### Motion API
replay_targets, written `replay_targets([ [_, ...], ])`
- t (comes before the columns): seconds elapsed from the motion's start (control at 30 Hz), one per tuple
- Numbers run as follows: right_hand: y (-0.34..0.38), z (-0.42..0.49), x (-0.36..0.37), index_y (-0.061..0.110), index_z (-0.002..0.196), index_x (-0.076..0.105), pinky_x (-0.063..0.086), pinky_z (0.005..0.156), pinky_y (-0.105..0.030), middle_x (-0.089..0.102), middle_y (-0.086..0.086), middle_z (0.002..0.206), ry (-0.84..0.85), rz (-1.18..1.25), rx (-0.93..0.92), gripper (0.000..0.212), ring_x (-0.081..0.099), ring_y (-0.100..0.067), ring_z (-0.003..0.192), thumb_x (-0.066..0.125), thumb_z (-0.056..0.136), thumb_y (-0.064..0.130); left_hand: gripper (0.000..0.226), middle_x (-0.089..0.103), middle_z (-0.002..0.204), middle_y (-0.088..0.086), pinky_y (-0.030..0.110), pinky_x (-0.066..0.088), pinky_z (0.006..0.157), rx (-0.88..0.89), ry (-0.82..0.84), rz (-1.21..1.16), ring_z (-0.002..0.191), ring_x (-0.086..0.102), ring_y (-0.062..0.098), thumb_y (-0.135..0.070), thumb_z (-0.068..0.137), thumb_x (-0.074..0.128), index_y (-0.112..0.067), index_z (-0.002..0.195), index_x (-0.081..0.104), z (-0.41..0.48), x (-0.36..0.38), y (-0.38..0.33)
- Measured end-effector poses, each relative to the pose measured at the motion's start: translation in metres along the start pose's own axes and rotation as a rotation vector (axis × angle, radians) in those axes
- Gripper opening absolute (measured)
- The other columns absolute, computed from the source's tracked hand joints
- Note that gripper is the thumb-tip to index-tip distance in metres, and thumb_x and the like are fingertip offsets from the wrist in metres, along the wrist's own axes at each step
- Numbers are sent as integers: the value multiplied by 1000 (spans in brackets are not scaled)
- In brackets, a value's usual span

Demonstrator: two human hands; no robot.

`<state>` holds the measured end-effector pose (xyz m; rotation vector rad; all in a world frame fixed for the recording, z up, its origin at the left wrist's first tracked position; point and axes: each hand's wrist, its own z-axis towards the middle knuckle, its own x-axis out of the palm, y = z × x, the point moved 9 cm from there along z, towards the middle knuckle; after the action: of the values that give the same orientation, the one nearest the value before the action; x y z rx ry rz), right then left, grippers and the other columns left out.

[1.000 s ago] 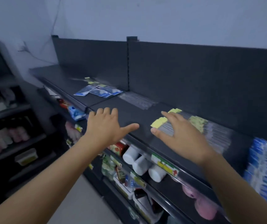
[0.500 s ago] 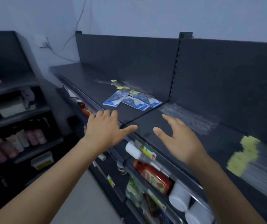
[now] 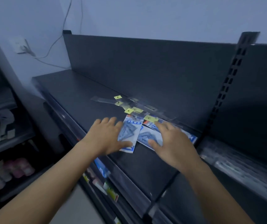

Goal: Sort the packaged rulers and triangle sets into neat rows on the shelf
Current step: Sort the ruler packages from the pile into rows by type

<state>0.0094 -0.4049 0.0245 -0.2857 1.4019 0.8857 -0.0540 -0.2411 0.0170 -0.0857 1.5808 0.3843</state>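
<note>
Blue-and-white triangle set packs [image 3: 132,132] lie overlapped on the dark top shelf [image 3: 74,94]. Behind them sit clear packaged rulers [image 3: 129,103] with yellow tags, scattered at angles. My left hand [image 3: 107,136] is spread flat over the left edge of the leftmost pack, thumb on its lower corner. My right hand [image 3: 171,141] lies with straight fingers over the packs to the right, its index finger reaching toward a yellow tag [image 3: 150,118]. Neither hand grips anything.
A perforated upright post [image 3: 231,78] divides the shelf bays; more clear ruler packs [image 3: 236,160] lie blurred in the right bay. Lower shelves hold bottles and tubes [image 3: 103,183]. A second rack [image 3: 1,143] stands at the left, with a cable on the wall.
The view swung left along the shelf. Both hands moved forward from above the shelf edge onto the triangle set packs.
</note>
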Motion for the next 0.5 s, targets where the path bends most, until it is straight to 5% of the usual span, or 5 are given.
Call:
replay_targets([
  [0.27,3,95,35,24,140,36,38,99,-37,40,-3,142,32,-212,213,56,43,-26,125,47,92,51,75,46,144,0,40,25,107,373,-20,-58,130,43,24,-77,84,34,-31,143,39,125,25,22],
  [0.5,-3,124,62,15,93,60,32,70,-29,54,-7,112,19,-258,584,38,54,-29,104,47,91,51,49,52,136,-2,38,27,105,783,-47,-111,126,46,22,-56,92,46,-33,135,49,194,25,-14],
])
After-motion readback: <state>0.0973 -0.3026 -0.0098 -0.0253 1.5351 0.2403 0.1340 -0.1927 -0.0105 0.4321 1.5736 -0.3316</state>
